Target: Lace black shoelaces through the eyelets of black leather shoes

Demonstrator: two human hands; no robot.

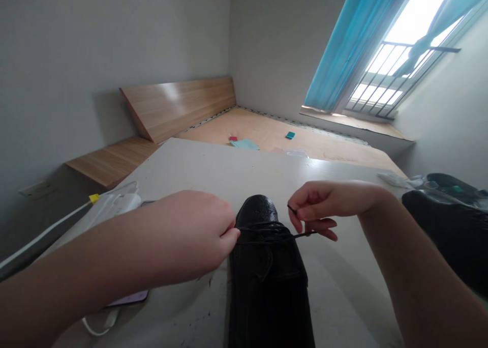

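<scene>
A black leather lace-up shoe (267,271) stands on the table with its toe pointing away from me. Its black lace (274,234) runs out to both sides from the tied-over part at the top of the shoe. My left hand (194,231) is curled shut at the shoe's left side, with the lace going into its fingertips. My right hand (314,210) pinches the other lace end between thumb and fingers, just right of the shoe and not touching it.
The pale table (213,175) holds a white charger with cable (118,204) at left and a phone (129,298) under my left forearm. Black items in clear plastic (442,205) sit at right. Beyond lie a wooden floor, small coloured cards and a curtained window.
</scene>
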